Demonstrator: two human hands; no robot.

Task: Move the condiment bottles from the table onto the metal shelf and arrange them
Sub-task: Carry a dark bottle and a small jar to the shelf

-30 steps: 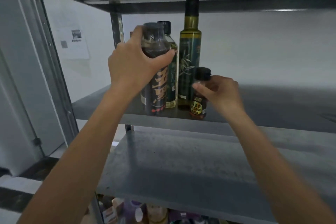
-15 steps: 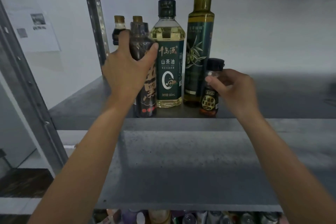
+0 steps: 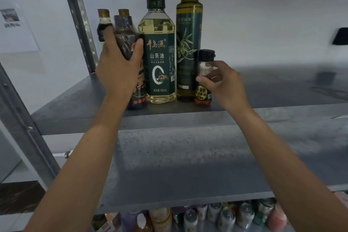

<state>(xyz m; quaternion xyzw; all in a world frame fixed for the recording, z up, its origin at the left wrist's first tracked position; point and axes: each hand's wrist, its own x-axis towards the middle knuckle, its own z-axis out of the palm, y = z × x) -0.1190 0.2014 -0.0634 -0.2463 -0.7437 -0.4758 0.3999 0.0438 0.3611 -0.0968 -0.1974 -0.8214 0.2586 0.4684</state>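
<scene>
Not much has moved in the last moment: both hands are still on the same two bottles, and the right thumb looks to have slipped a little lower on its small one. That reads as final nudging rather than carrying.

The metal shelf [image 3: 263,88] bears the whole group toward its left end, close to the front edge. Tallest is the olive oil bottle [image 3: 189,43], its cap hidden behind the tier above. Touching its left side stands the camellia oil bottle [image 3: 160,52], label facing out.

Left of that is the dark sauce bottle [image 3: 125,41], its base down near the front edge. The left hand [image 3: 117,69] is wrapped round its shoulder, thumb on the side toward the camellia oil.

At the right end of the row, just in front of the olive oil, stands the small sesame oil bottle [image 3: 204,88]. The right hand [image 3: 226,83] pinches it lightly, thumb in front and fingers behind.

Two little capped bottles [image 3: 103,22] wait at the back left corner (half hidden by the left hand).

I'd judge the placing nearly done; letting go and squaring the row remains.
</scene>
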